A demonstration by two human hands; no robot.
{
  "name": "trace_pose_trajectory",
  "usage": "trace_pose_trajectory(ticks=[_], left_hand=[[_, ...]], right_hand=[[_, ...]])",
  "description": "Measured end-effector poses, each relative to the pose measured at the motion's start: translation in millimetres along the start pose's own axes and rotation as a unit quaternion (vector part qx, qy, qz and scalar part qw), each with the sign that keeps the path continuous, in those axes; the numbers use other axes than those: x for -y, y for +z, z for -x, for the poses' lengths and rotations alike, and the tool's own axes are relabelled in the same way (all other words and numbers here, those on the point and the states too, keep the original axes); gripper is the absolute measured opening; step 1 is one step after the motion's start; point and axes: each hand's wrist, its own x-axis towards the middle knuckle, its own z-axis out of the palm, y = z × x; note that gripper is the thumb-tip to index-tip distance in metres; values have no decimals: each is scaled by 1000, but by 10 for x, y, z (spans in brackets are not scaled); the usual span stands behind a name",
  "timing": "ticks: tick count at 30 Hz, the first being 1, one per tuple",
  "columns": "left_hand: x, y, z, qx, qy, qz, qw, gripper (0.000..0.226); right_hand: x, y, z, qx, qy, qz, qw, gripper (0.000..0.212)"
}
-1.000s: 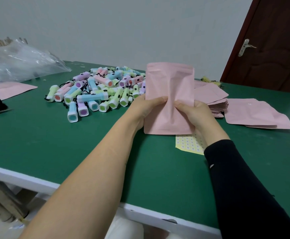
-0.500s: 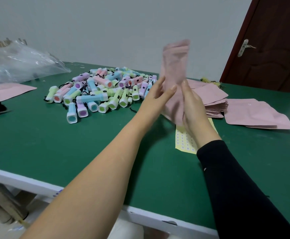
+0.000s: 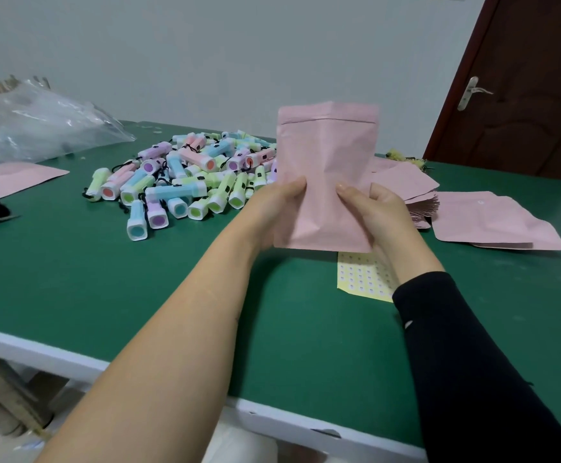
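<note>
A: Green table [image 3: 72, 279] under both hands, heap of little torches [image 3: 185, 182] beyond the left hand [image 3: 272, 208].
B: The pink pouch [image 3: 326, 155] stands upright between the hands, face-on again; half a second ago flat palms squeezed it edge-on.
A: Now left and right hand [image 3: 379, 212] each pinch a lower edge, thumbs in front.
B: Flattened, probably; the sticker sheet [image 3: 362, 279] under the right wrist may come next.

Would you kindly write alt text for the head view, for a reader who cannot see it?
A left hand and right hand grip the lower sides of an upright pink pouch over a green table. Pastel mini torches are piled behind on the left; flat pink pouches and a yellow sticker sheet lie on the right.
</note>
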Motion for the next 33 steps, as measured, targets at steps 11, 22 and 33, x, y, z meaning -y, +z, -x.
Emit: trace_pose_trajectory(ticks=[11,22,33], left_hand=[[73,-98,-89,19,19,-146,989,18],[70,-102,-105,-27,5,-146,989,36],[77,-102,-129,-29,9,-106,994,28]], right_hand=[[-36,-106,-29,-1,26,-40,999,29],[-44,-89,-24,32,60,14,998,14],[-28,3,28,44,71,-2,997,25]])
